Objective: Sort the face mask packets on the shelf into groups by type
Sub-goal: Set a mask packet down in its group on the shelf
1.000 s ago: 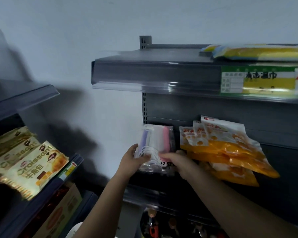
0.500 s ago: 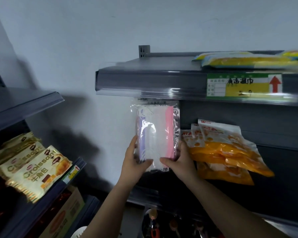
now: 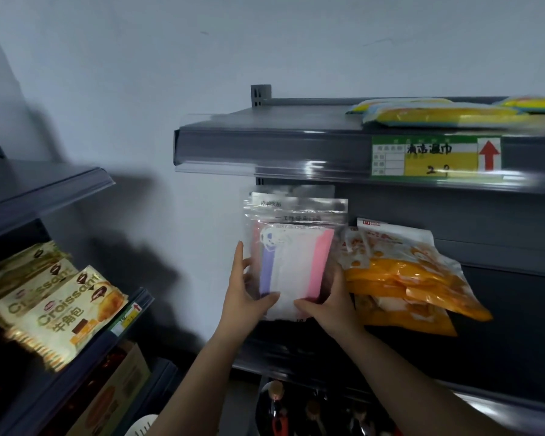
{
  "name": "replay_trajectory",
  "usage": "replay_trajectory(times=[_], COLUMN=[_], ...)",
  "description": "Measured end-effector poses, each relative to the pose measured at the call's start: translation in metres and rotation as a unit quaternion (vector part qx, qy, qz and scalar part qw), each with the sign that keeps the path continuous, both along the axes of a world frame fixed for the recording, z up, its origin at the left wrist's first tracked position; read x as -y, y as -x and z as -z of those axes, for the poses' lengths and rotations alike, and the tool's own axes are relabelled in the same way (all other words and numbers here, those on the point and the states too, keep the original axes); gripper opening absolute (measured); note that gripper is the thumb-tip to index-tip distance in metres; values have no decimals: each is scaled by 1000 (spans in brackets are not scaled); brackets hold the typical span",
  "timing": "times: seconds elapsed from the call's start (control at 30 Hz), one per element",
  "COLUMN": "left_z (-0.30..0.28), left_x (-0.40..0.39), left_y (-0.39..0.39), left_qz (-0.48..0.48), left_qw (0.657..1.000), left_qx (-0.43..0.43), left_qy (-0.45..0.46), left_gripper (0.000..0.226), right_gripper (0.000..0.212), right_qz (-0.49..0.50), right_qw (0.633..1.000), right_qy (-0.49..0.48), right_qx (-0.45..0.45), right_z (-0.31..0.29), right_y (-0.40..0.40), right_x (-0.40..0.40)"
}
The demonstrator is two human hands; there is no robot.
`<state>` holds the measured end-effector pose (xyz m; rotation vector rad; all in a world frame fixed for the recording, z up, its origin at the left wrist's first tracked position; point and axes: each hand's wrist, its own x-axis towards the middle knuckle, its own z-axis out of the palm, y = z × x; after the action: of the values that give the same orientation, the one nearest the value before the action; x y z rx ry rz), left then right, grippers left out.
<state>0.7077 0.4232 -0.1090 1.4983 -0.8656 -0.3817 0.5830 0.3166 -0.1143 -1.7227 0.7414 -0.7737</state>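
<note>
A clear packet of pastel masks (image 3: 293,247), with purple, white and pink bands, stands upright at the left end of the middle shelf (image 3: 296,350). My left hand (image 3: 244,291) grips its lower left edge, thumb across the front. My right hand (image 3: 329,305) grips its lower right corner. More clear packets seem to sit behind it. To its right, orange and white packets (image 3: 403,275) lean in a fanned pile against the back panel.
The upper shelf (image 3: 265,143) carries yellow packets (image 3: 438,113) and a green price label (image 3: 434,155). Croissant packs (image 3: 57,306) fill the left-hand rack. Bottles (image 3: 277,404) stand below the middle shelf. A cardboard box (image 3: 114,394) sits low at left.
Both hands raised the pastel mask packet from low on the shelf to upright; since half a second ago it has hardly moved.
</note>
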Motion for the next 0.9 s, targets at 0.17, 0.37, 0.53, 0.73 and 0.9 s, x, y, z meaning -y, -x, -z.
replay_trajectory(times=[0.17, 0.37, 0.53, 0.73, 0.9], left_z=[-16, -52, -67, -55, -18], left_x=[6, 12, 17, 13, 3], left_y=[7, 8, 8, 6, 9], left_qz=[-23, -38, -18, 6, 19], left_qw=[997, 988, 988, 991, 996], left_qx=[-21, -31, 3, -5, -36], left_qy=[67, 149, 150, 133, 74], left_gripper=[93, 92, 89, 94, 95], right_gripper=[107, 115, 103, 121, 125], right_qz=[14, 12, 15, -3, -21], right_qw=[996, 985, 974, 982, 998], right_qy=[23, 84, 150, 108, 42], right_qx=[83, 150, 168, 155, 38], right_z=[-20, -48, -64, -65, -35], right_y=[1, -6, -12, -5, 5], right_x=[-3, 4, 7, 2, -7])
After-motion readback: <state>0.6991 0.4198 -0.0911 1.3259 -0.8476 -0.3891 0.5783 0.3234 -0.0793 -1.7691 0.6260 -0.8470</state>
